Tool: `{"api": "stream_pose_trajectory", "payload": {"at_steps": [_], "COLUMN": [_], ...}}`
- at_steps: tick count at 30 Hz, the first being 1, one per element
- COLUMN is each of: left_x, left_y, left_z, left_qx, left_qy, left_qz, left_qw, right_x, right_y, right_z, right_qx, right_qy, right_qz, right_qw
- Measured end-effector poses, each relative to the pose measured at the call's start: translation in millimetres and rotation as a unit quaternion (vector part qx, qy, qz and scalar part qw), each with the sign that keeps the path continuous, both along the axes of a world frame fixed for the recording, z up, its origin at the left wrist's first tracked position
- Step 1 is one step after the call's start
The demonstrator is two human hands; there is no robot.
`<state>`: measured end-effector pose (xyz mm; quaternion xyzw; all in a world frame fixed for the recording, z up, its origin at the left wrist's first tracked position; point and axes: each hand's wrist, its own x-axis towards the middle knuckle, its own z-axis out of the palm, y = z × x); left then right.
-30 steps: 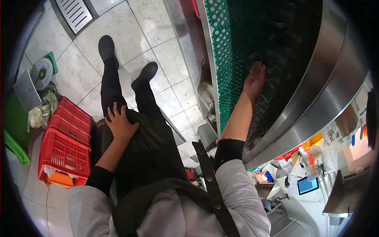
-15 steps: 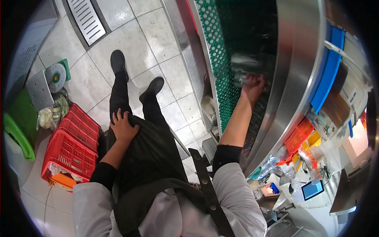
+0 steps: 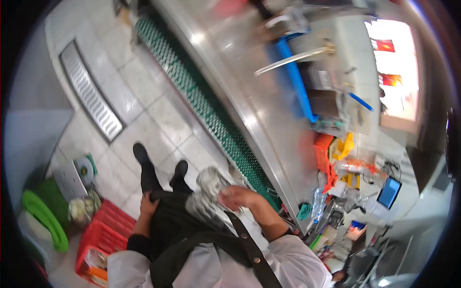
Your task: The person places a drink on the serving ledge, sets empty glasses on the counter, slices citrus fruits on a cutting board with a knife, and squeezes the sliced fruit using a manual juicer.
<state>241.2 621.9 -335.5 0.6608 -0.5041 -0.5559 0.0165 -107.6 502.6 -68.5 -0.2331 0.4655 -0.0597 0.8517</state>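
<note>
My right hand (image 3: 238, 198) is closed on a translucent grey-white plastic bundle (image 3: 210, 191), held in front of my apron. The bundle is smeared by motion, and I cannot make out its exact kind. My left hand (image 3: 149, 207) rests against the dark apron (image 3: 175, 218) at my thigh, holding nothing I can see; its fingertips are partly hidden. Beyond the bundle runs the steel counter (image 3: 240, 113), with a shelf lined in green perforated matting (image 3: 192, 91) below its top.
A red crate (image 3: 108, 228), a dial scale (image 3: 79, 173) and a green-rimmed tub (image 3: 45, 218) stand at the left. A drain grate (image 3: 91, 96) lies in the tiled floor. On the right are a blue tray (image 3: 295, 79), an orange-red bin (image 3: 323, 151) and a tablet (image 3: 389, 193).
My right hand has come out from the shelf under the counter, bringing the translucent bundle in front of me. My view has turned, and the left hand stays by the thigh, its fingers less spread.
</note>
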Motion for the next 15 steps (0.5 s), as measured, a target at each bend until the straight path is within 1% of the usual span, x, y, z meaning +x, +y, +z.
{"api": "stream_pose_trajectory", "payload": {"at_steps": [1, 2, 3, 4, 5, 6, 7, 8, 9, 10, 11, 12, 15], "left_x": [10, 18, 32, 41, 49, 55, 56, 70, 65, 53, 42, 30, 5], "left_y": [6, -4, -4, -3, -10, -15, -19, -12, -26, -44, -59, -71, -95], "left_z": [-7, 6, -4, -11, -6, -5, -11, -54, -46, -32, -25, -16, 12], "left_qx": [-0.011, 0.026, 0.040, 0.012, 0.018, 0.023, 0.025, -0.012, 0.002, 0.007, 0.012, 0.012, 0.006], "left_qy": [-0.004, -0.015, 0.039, 0.033, 0.017, 0.060, -0.054, -0.059, -0.091, -0.095, -0.089, -0.083, -0.066], "left_qz": [0.002, -0.034, -0.030, -0.034, -0.053, -0.040, -0.054, -0.078, -0.073, -0.065, -0.055, -0.049, -0.038], "left_qw": [1.000, 0.999, 0.998, 0.999, 0.998, 0.997, 0.997, 0.995, 0.993, 0.993, 0.994, 0.995, 0.997], "right_x": [-1, -5, -12, -24, -38, -54, -66, -76, -87, -100, -116, -135, -192], "right_y": [-4, -13, -21, -25, -28, -27, -32, -41, -49, -57, -67, -77, -107], "right_z": [35, 72, 104, 127, 150, 175, 198, 215, 225, 227, 221, 210, 158], "right_qx": [0.030, 0.010, -0.009, -0.043, -0.072, -0.096, -0.123, -0.143, -0.147, -0.144, -0.117, -0.088, -0.050], "right_qy": [-0.001, 0.019, 0.050, 0.087, 0.130, 0.174, 0.222, 0.267, 0.333, 0.391, 0.419, 0.440, 0.472], "right_qz": [0.016, 0.083, 0.142, 0.174, 0.205, 0.235, 0.265, 0.298, 0.307, 0.318, 0.307, 0.297, 0.381], "right_qw": [0.999, 0.996, 0.989, 0.980, 0.967, 0.952, 0.930, 0.905, 0.880, 0.851, 0.847, 0.843, 0.794]}}
